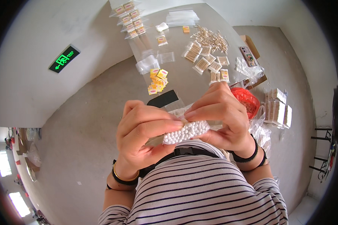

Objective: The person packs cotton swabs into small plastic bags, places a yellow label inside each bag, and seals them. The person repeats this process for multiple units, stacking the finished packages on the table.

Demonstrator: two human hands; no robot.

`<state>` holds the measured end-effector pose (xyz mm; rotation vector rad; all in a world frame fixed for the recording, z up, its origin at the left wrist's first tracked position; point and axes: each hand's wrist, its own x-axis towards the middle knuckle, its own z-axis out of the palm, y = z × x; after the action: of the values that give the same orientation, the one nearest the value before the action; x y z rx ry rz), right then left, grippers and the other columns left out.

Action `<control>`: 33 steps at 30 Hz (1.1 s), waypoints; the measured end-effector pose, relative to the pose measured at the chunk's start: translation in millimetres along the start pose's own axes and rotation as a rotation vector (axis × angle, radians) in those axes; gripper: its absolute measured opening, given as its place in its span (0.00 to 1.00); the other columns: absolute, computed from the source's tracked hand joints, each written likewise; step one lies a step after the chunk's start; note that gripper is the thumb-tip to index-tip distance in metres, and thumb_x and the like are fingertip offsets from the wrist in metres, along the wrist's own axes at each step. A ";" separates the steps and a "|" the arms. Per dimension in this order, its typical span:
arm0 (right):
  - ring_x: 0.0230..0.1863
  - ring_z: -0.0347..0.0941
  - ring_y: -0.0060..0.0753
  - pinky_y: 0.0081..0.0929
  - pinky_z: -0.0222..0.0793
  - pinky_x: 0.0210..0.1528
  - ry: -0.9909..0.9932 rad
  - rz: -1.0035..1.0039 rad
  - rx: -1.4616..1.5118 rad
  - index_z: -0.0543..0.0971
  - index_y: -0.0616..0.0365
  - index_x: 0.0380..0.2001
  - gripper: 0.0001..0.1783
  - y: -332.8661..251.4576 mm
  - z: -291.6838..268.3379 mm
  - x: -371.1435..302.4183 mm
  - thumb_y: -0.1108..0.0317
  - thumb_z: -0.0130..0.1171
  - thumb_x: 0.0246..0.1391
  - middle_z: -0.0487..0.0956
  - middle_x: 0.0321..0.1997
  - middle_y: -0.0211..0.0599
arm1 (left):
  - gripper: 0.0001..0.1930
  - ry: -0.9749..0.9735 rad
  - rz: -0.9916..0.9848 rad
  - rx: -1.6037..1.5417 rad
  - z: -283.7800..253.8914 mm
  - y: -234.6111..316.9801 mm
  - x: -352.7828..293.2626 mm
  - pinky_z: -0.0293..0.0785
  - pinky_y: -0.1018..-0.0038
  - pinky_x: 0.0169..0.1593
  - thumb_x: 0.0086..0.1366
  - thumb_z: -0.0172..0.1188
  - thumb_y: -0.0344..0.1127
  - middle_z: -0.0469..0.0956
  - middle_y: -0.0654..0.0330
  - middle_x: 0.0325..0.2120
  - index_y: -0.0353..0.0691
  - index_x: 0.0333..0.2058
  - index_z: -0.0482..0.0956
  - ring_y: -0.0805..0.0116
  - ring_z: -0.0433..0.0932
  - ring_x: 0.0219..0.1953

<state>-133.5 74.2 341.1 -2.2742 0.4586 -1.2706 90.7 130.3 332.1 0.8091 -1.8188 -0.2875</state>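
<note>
Both my hands hold one clear plastic packet of cotton swabs (186, 132), its white tips facing me, close to my chest. My left hand (142, 133) pinches the packet's left end with thumb and fingers. My right hand (223, 116) grips the right end from above. A striped shirt fills the lower part of the view.
On the grey table (101, 112) lie a pile of small yellow cards (157, 80), a black flat piece (163, 98), empty clear bags (150, 62), filled swab packets (206, 62), loose swabs (212, 37) and a phone (248, 56). A red bag (246, 99) and stacked packets (278, 108) sit to the right.
</note>
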 end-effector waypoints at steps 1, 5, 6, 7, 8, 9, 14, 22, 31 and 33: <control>0.38 0.76 0.31 0.30 0.64 0.44 -0.001 0.003 -0.002 0.85 0.53 0.42 0.17 -0.6 0.2 0.5 0.59 0.75 0.50 0.83 0.39 0.29 | 0.17 0.011 -0.003 -0.012 0.6 -0.6 -1.1 0.63 0.70 0.40 0.51 0.77 0.36 0.86 0.65 0.38 0.44 0.41 0.86 0.70 0.82 0.36; 0.39 0.75 0.31 0.30 0.64 0.44 -0.006 0.024 -0.009 0.86 0.52 0.42 0.17 -3.5 -0.8 1.6 0.59 0.75 0.50 0.82 0.39 0.28 | 0.17 0.026 0.006 -0.037 0.5 -3.2 -4.7 0.63 0.70 0.40 0.52 0.76 0.37 0.86 0.65 0.38 0.43 0.41 0.86 0.70 0.83 0.36; 0.39 0.75 0.31 0.30 0.64 0.44 -0.008 0.031 -0.009 0.86 0.51 0.42 0.17 -3.9 -1.1 1.4 0.58 0.75 0.50 0.82 0.39 0.27 | 0.17 0.026 0.007 -0.045 0.1 -3.8 -5.7 0.62 0.70 0.40 0.53 0.76 0.37 0.86 0.64 0.38 0.43 0.41 0.86 0.70 0.83 0.36; 0.39 0.75 0.32 0.30 0.64 0.44 -0.005 0.024 -0.008 0.85 0.51 0.42 0.17 -3.6 -1.0 0.8 0.59 0.75 0.50 0.82 0.39 0.27 | 0.16 0.026 0.008 -0.053 0.1 -4.0 -6.4 0.62 0.70 0.40 0.53 0.76 0.38 0.86 0.64 0.38 0.43 0.41 0.86 0.69 0.83 0.36; 0.39 0.75 0.32 0.30 0.64 0.44 -0.002 0.018 -0.007 0.85 0.51 0.42 0.17 -2.9 -0.7 0.0 0.59 0.75 0.50 0.82 0.39 0.27 | 0.16 0.031 0.006 -0.055 0.4 -4.0 -7.0 0.62 0.70 0.40 0.54 0.76 0.38 0.86 0.64 0.38 0.43 0.41 0.86 0.69 0.83 0.36; 0.40 0.75 0.32 0.30 0.64 0.44 0.001 0.012 -0.006 0.85 0.51 0.42 0.17 -2.4 -0.3 -0.8 0.59 0.75 0.50 0.82 0.39 0.28 | 0.16 0.035 0.003 -0.057 0.5 -3.9 -7.6 0.62 0.70 0.40 0.55 0.76 0.39 0.86 0.64 0.38 0.43 0.41 0.86 0.69 0.83 0.36; 0.40 0.75 0.33 0.31 0.64 0.43 0.025 -0.008 0.015 0.85 0.51 0.41 0.16 -2.8 3.3 -3.3 0.60 0.75 0.50 0.81 0.39 0.28 | 0.15 0.067 0.002 -0.083 2.9 -5.9 -10.1 0.63 0.70 0.40 0.59 0.75 0.42 0.86 0.61 0.38 0.42 0.40 0.85 0.67 0.83 0.37; 0.38 0.74 0.36 0.32 0.67 0.40 0.014 -0.073 0.037 0.82 0.55 0.39 0.15 3.0 3.0 -2.9 0.57 0.73 0.56 0.80 0.38 0.33 | 0.15 0.048 -0.005 -0.101 4.1 -4.7 -6.6 0.66 0.69 0.42 0.58 0.76 0.40 0.85 0.59 0.38 0.41 0.41 0.84 0.65 0.83 0.37; 0.38 0.74 0.36 0.32 0.68 0.41 -0.001 -0.024 0.075 0.82 0.54 0.39 0.14 -0.8 1.8 -0.6 0.62 0.75 0.53 0.80 0.38 0.32 | 0.18 0.107 -0.048 -0.200 5.8 -7.0 -12.8 0.71 0.68 0.44 0.54 0.78 0.35 0.83 0.58 0.38 0.40 0.41 0.82 0.62 0.82 0.38; 0.38 0.74 0.36 0.31 0.69 0.42 0.001 -0.016 0.073 0.82 0.53 0.39 0.13 0.4 0.9 -2.1 0.63 0.75 0.53 0.80 0.38 0.31 | 0.17 0.107 -0.048 -0.196 5.4 -7.0 -12.1 0.71 0.68 0.44 0.54 0.78 0.35 0.83 0.58 0.38 0.40 0.41 0.82 0.63 0.82 0.38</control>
<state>-133.8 75.2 339.0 -2.2207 0.3892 -1.2759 91.0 132.0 317.1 0.7175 -1.6440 -0.4386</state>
